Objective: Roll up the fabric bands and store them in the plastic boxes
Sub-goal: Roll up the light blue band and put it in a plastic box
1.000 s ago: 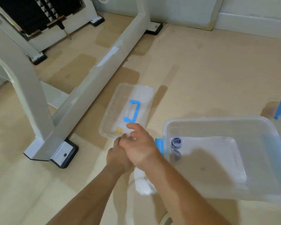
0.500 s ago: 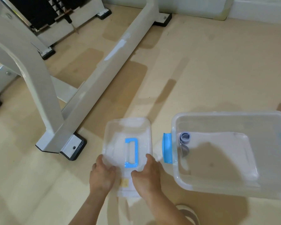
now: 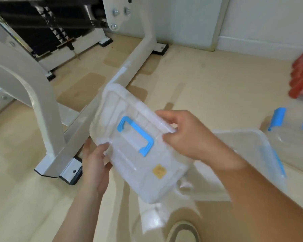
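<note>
Presently we hold the clear rectangular plastic lid point(image 3: 129, 173), blue-handled, tilted above the floor point(image 3: 208, 81); our left hand point(image 3: 96, 165) grips its left edge, our right hand point(image 3: 187, 135) pinches its right edge; the open clear plastic box point(image 3: 245, 133) sits beneath our right forearm.

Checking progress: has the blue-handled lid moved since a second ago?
Yes. The lid lay flat on the floor by the white frame foot; now it is lifted above it, tilted, gripped by the left hand and right hand.
</note>
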### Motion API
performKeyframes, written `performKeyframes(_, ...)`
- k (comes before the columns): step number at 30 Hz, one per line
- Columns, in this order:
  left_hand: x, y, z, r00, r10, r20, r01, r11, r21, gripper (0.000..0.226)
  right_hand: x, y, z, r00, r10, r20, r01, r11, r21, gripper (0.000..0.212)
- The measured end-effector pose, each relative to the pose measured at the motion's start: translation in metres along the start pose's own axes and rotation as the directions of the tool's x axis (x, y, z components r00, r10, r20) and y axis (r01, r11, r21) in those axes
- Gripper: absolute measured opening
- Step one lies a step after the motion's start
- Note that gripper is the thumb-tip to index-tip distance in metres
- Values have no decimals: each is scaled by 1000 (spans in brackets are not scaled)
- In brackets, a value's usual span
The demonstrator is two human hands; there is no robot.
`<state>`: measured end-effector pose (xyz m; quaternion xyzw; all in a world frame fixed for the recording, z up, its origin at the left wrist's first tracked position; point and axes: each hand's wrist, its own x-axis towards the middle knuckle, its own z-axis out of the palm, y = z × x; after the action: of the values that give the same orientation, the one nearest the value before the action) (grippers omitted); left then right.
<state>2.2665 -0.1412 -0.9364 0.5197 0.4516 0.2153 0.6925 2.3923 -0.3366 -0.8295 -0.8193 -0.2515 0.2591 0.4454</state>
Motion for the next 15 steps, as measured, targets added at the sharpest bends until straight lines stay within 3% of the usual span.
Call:
performKeyframes(3, -12, 31, 16, 998, 53, 34, -55, 995, 78, 59, -11, 9, -75, 966, 114, 230, -129, 990, 50, 55)
performKeyframes(5, -28, 43, 30, 982, -14, 187, -36, 965, 259, 32, -15, 20, -112, 925, 202, 321, -228, 973, 44, 53)
performKeyframes(7, -48, 42, 48, 951, -82, 298, -25, 941, 338, 23, -16, 37, -136, 928, 277, 249, -283, 959, -9, 43)
performKeyframes(10, -76, 26, 75, 959, -128, 253, 61, 964, 259, 26, -26, 70, -162, 936, 351, -7, -350, 932, -97, 31)
performKeyframes(12, -87, 6, 89, 970, -118, 214, 59, 964, 261, 28, -44, 92, -169, 885, 463, -43, -464, 886, -1, 34)
performKeyframes(15, -104, -20, 105, 980, -93, 175, 35, 949, 312, 26, -71, 132, -164, 816, 565, -125, -553, 825, 118, 58)
